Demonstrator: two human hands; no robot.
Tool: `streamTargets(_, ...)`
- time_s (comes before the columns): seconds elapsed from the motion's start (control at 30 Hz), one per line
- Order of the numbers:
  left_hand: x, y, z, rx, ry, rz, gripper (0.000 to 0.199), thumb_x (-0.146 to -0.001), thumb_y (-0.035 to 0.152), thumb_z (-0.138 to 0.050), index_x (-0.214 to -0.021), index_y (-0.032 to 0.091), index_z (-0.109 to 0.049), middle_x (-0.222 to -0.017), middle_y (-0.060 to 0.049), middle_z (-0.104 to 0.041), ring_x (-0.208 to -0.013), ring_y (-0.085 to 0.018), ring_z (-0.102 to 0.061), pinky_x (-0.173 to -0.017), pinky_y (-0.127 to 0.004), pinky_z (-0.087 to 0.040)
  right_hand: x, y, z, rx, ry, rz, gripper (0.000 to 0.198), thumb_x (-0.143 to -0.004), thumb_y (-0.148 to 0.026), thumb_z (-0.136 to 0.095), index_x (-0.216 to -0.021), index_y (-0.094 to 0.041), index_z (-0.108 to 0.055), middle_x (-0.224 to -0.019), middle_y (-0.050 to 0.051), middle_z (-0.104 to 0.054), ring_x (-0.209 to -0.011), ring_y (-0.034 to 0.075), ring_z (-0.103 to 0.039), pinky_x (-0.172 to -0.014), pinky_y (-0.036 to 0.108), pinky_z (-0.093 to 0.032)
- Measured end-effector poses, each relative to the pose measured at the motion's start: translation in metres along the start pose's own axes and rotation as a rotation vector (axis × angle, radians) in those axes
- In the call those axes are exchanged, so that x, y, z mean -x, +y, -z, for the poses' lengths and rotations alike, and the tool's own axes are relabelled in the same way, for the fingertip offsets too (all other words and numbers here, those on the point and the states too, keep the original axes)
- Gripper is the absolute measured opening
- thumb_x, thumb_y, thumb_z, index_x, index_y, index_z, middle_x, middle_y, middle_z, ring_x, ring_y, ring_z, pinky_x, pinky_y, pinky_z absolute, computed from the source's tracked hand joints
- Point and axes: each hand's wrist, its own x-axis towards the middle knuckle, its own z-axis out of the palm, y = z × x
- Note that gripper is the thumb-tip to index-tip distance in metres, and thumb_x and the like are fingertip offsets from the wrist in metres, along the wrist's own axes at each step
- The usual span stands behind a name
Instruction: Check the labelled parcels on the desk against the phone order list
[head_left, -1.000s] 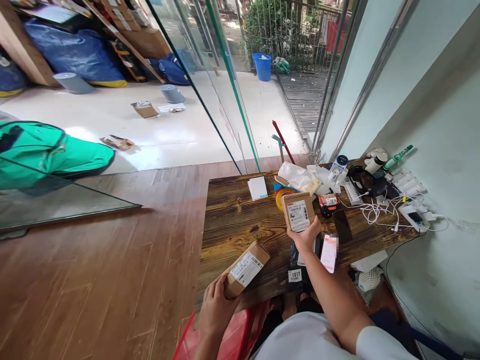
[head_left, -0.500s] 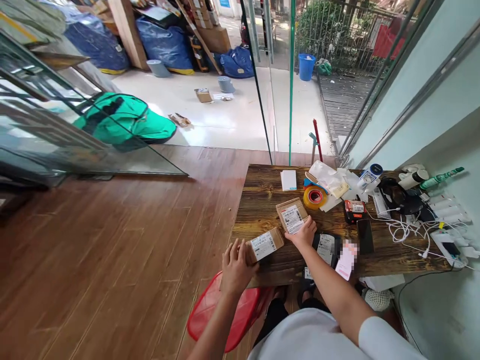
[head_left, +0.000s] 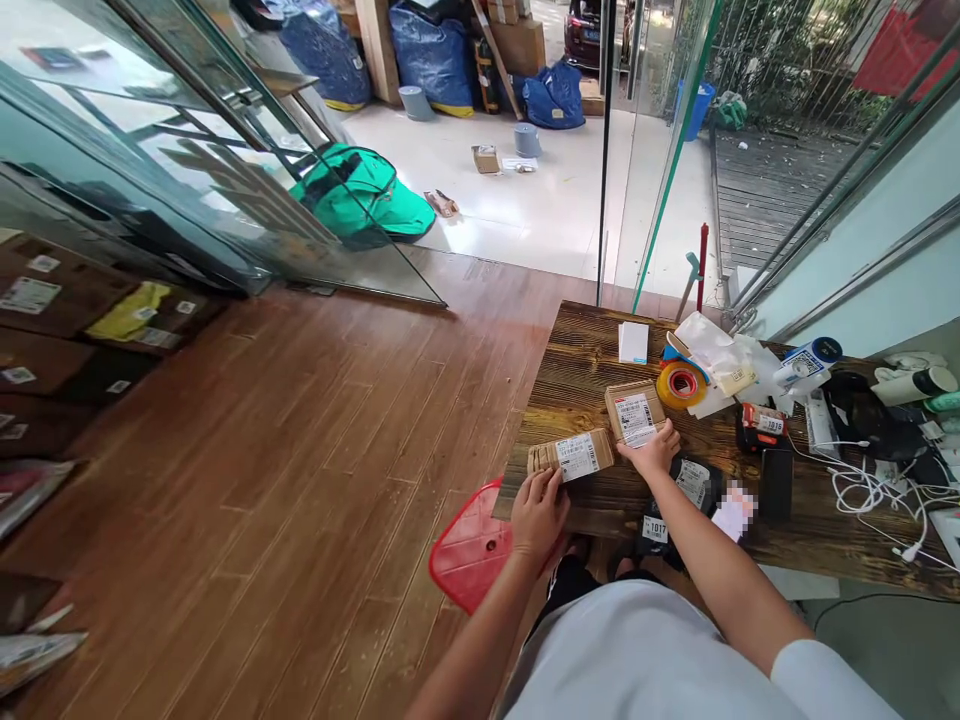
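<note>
Two small cardboard boxes with white shipping labels lie on the dark wooden table. My left hand (head_left: 538, 512) is at the near edge of the left cardboard box (head_left: 538, 456), its fingers bent over that edge; the thumb is hidden. With thumb and fingers around its near end, my right hand (head_left: 652, 450) holds the other cardboard box (head_left: 654, 394), which sits a little farther back. Beside my right wrist are a black labelled parcel (head_left: 694, 482) and a phone with a blurred pink screen (head_left: 733, 515). A roll of yellow tape (head_left: 681, 385) lies behind the right box.
The wooden table (head_left: 581, 360) also carries white cards (head_left: 633, 342), a label printer-like black and red device (head_left: 762, 428), a dark phone (head_left: 776, 483) and tangled white cables (head_left: 862, 490). A red stool (head_left: 472, 545) stands under its left corner. Glass doors (head_left: 622, 200) rise beyond.
The view has turned left and tilted, so the table sits farther right. My left hand has shifted from the left box's end to its near edge. My right hand stays on its box.
</note>
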Motion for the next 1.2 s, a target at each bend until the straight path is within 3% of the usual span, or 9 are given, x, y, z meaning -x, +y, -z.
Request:
streamTargets(0.17,0.01,0.0,0.0,-0.065,-0.063,-0.088,0.046,-0.086,0.015,-0.063,-0.132,0.013,-0.071,-0.129,-0.018,-0.07,-0.124,-0.033,-0.061,-0.107,-0.043,-0.053,-0.001,-0.003,0.004,0.028,-0.013,-0.008,0.124,-0.048,-0.042,-0.094,-0.149,-0.008,-0.029,-0.152,0.035,-0.034,-0.138,0.051,-0.034,-0.113,0.057,-0.035)
streamTargets(0.5,0.014,0.009,-0.003,-0.078,-0.229,0.012,0.064,-0.083,0.012,-0.064,-0.147,0.018,-0.062,-0.141,-0.017,-0.064,-0.134,-0.033,-0.055,-0.116,-0.046,-0.048,-0.001,-0.001,0.004,0.037,0.01,0.017,0.123,-0.049,-0.04,-0.094,-0.149,-0.009,-0.03,-0.149,0.034,-0.039,-0.138,0.051,-0.037,-0.112,0.057,-0.037)
streamTargets(0.73,0.013,0.02,-0.009,-0.105,-0.352,0.098,0.08,-0.077,0.009,-0.072,-0.152,0.03,-0.057,-0.143,-0.018,-0.056,-0.135,-0.037,-0.051,-0.119,-0.055,-0.043,-0.003,0.006,0.0,0.032,0.03,0.047,0.125,-0.048,-0.042,-0.094,-0.15,-0.006,-0.03,-0.148,0.035,-0.038,-0.136,0.052,-0.038,-0.111,0.057,-0.037)
streamTargets(0.97,0.017,0.026,-0.021,-0.141,-0.254,0.112,0.073,-0.079,0.006,-0.07,-0.147,0.032,-0.063,-0.141,-0.018,-0.052,-0.133,-0.038,-0.05,-0.117,-0.057,-0.047,-0.009,0.016,-0.01,-0.02,0.061,0.127,0.129,-0.047,-0.05,-0.094,-0.15,-0.004,-0.031,-0.144,0.038,-0.041,-0.133,0.055,-0.04,-0.109,0.065,-0.036)
streamTargets(1.1,0.021,0.023,-0.025,-0.111,-0.194,0.09,0.075,-0.076,0.003,-0.069,-0.145,0.03,-0.064,-0.143,-0.019,-0.049,-0.135,-0.04,-0.048,-0.116,-0.06,-0.047,0.002,0.041,0.001,-0.098,0.105,0.277,0.121,-0.063,-0.066,-0.081,-0.152,-0.005,-0.027,-0.149,0.035,-0.039,-0.142,0.05,-0.034,-0.115,0.063,-0.034)
streamTargets(1.2,0.022,0.02,-0.029,-0.132,-0.158,0.063,0.069,-0.08,0.002,-0.064,-0.142,0.031,-0.067,-0.142,-0.02,-0.05,-0.134,-0.04,-0.049,-0.117,-0.061,-0.045,0.025,0.084,0.025,-0.151,0.184,0.324,0.087,-0.082,-0.065,-0.061,-0.146,-0.012,-0.036,-0.148,0.029,-0.042,-0.144,0.042,-0.037,-0.116,0.061,-0.036)
